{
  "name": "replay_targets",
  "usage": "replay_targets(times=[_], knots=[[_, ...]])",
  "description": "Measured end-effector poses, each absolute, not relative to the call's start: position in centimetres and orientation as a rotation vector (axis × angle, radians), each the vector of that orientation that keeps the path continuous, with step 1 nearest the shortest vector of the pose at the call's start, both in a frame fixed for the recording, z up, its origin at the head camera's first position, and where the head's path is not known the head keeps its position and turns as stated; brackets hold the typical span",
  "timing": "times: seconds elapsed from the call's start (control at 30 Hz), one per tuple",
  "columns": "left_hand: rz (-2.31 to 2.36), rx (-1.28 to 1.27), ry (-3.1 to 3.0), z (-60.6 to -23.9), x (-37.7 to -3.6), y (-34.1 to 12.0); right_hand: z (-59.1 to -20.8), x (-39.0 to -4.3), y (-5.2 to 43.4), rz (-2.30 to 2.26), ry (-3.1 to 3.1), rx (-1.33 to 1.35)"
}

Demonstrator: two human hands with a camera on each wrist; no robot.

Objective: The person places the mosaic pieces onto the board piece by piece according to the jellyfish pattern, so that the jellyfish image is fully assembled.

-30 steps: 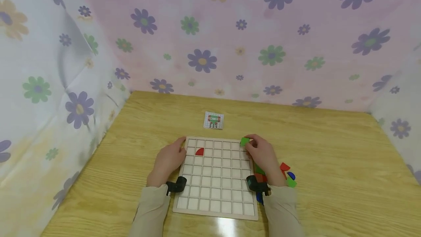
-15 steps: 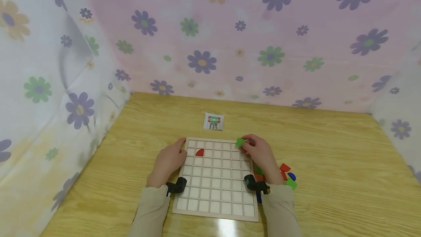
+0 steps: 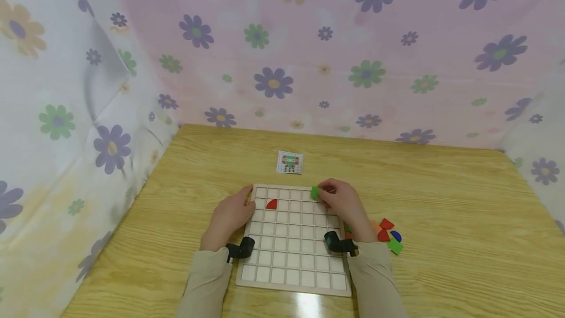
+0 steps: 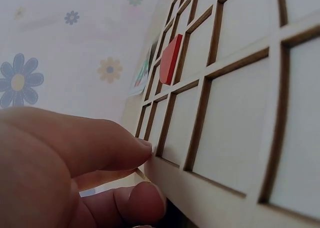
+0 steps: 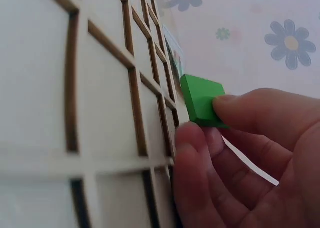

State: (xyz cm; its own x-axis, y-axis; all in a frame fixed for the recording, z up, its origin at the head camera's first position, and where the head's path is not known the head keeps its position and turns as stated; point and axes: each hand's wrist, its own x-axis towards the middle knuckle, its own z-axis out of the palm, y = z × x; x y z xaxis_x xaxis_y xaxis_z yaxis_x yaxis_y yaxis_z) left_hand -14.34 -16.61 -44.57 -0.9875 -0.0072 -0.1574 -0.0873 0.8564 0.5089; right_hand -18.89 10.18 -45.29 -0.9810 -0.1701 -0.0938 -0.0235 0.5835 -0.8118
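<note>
A pale wooden grid board (image 3: 293, 288) lies in front of me. My left hand (image 3: 226, 217) holds its left edge near the far corner, thumb and finger at the rim. Between the thumb and fingers of my right hand (image 3: 346, 205) a green square tile (image 5: 202, 100) is pinched. The tile is tilted over the far edge of the board, right of centre; whether it touches the grid I cannot tell. One red quarter-circle tile (image 3: 271, 204) sits in a cell of the second row, seen edge-on in the left wrist view.
Beyond the board lies a small picture card (image 3: 290, 162). Right of the board are loose tiles, among them a red one (image 3: 387, 223), a blue half-circle (image 3: 396, 236) and a green one (image 3: 395, 246); my right forearm hides some. Flowered cloth (image 3: 273, 102) walls the table (image 3: 441, 200).
My right hand has carried the green tile leftward along the far edge of the board. The left hand stays at the left edge.
</note>
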Motion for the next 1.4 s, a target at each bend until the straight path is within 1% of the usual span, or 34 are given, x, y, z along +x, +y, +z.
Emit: replay_targets(times=[0.37, 0.5, 0.67, 1.0, 1.4], knots=[[0.802, -0.093, 2.872, -44.9, -14.6, -16.1, -45.0, -19.6, 8.3, -1.165, 2.646, -0.371], [0.802, -0.075, 2.865, -45.0, -14.5, -15.6, -44.9, -19.7, 7.8, -1.050, 2.693, -0.360], [0.791, -0.085, 2.896, -44.9, -14.8, -15.6, -44.7, -20.0, 6.9, -1.076, 2.695, -0.426], [0.802, -0.081, 2.946, -45.4, -14.3, -16.0, -45.2, -18.8, 4.8, -1.051, 2.706, -0.467], [0.834, -0.107, 2.917, -44.8, -14.3, -16.1, -45.3, -18.6, 4.4, -1.026, 2.752, -0.516]])
